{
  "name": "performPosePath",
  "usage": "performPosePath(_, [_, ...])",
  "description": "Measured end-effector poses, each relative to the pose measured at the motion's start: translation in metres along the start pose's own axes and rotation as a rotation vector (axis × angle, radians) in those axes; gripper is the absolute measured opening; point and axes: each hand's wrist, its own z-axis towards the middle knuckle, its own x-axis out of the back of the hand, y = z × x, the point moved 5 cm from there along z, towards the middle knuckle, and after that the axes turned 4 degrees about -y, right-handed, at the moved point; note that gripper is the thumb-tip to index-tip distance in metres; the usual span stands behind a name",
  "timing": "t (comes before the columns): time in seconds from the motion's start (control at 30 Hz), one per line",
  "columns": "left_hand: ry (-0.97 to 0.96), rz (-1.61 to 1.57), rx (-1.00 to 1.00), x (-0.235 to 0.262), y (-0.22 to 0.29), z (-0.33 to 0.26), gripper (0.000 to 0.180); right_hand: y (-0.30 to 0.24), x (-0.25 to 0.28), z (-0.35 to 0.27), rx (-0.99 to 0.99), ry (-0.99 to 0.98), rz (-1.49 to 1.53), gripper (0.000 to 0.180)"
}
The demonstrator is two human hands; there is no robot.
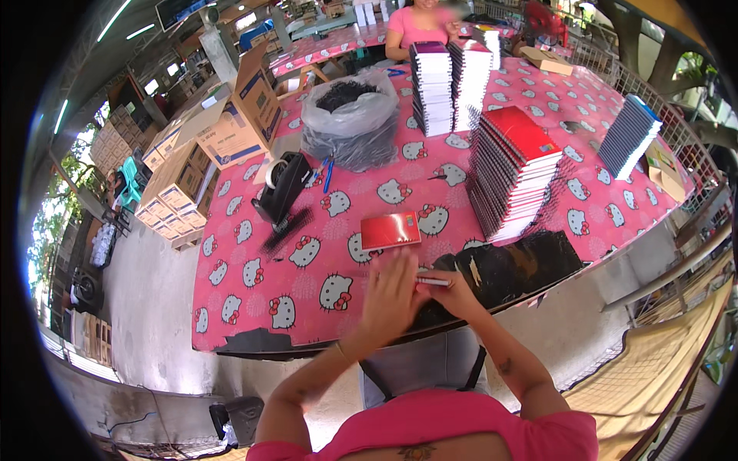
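Note:
My right hand (459,298) is closed around the end of a small notebook (435,281), seen edge-on as a thin pale strip, near the table's front edge. Beside it, my left hand (390,296) is stretched flat with extended fingers, slightly blurred; whether it touches that notebook I cannot tell. Just beyond my left fingertips lies a red-covered notebook (390,230), flat on the pink patterned tablecloth (307,307). To the right rises a tall stack of red spiral notebooks (516,173), with black coils along its side.
A black tape dispenser (282,188), blue-handled tool (329,175) and plastic bag of black coils (350,123) stand left of centre. More notebook stacks (432,88) are farther back, near a person in pink (419,31). Blue notebooks (629,138) stand right; cartons (242,119) left.

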Motion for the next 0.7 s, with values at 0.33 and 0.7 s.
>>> performPosePath(0.33, [0.102, 0.087, 0.031, -0.005, 0.007, -0.01, 0.08, -0.001, -0.002, -0.002, 0.049, -0.017, -0.157, 0.029])
performPosePath(0.7, [0.173, 0.035, 0.064, 0.005, 0.007, 0.017, 0.084, 0.002, -0.003, -0.003, 0.044, -0.017, -0.094, 0.026])
